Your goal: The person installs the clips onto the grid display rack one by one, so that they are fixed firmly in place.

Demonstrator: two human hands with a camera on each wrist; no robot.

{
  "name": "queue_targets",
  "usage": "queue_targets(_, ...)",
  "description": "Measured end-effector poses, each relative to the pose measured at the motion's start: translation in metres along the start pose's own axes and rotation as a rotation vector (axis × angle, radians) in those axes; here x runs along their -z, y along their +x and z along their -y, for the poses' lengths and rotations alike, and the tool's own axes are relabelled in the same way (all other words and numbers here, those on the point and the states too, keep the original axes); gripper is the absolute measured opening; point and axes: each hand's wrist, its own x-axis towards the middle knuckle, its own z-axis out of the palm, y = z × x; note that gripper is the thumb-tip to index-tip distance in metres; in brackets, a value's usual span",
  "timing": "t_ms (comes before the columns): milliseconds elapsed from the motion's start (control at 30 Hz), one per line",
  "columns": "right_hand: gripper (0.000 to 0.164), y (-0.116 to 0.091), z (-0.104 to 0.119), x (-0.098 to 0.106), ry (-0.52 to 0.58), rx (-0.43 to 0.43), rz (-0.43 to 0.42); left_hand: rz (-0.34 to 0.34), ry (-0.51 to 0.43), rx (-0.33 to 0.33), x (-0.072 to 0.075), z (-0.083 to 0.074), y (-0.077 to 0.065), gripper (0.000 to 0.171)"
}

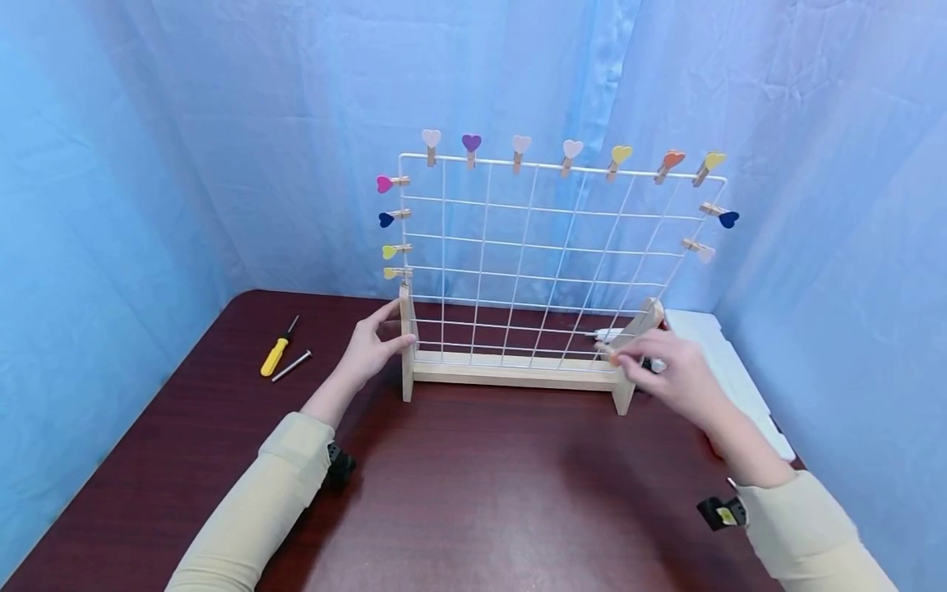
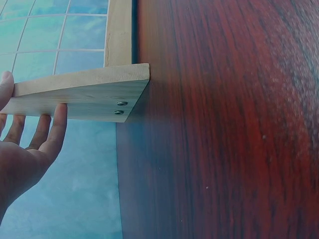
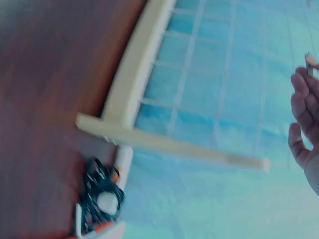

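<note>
A white wire grid stands upright in a pale wooden stand. Heart-topped mini clothespins line its top edge and both sides, such as a purple one and a dark blue one. My left hand grips the left wooden upright, thumb on one face and fingers on the other; two screw heads show low on that board. My right hand, blurred, pinches a small clothespin with orange on it. In the head view this hand overlaps the right upright.
On the table, a yellow screwdriver and a long bolt lie at the left. A white case sits to the right, near a dark cord bundle. Blue curtains hang behind and beside.
</note>
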Motion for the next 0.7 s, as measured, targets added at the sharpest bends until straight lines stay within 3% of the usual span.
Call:
queue_targets(133,0.009,0.003,-0.012,0.024,-0.163,-0.112,-0.128,-0.001,0.008,-0.001,0.000,-0.001,-0.001,0.064)
queue_targets(300,0.010,0.005,-0.028,0.044,-0.332,-0.218,-0.196,-0.002,0.028,0.001,0.001,-0.002,-0.002,0.064)
queue_targets(467,0.025,0.007,-0.040,0.050,-0.398,-0.284,-0.148,-0.007,0.033,0.008,0.001,-0.003,-0.002,0.065)
queue_targets(600,0.026,0.006,-0.044,0.047,-0.404,-0.346,-0.056,-0.007,0.036,0.011,0.000,-0.004,-0.002,0.065)
queue_targets(700,0.022,0.003,-0.044,0.043,-0.383,-0.364,-0.039,-0.003,0.028,0.006,0.000,-0.003,-0.002,0.065)
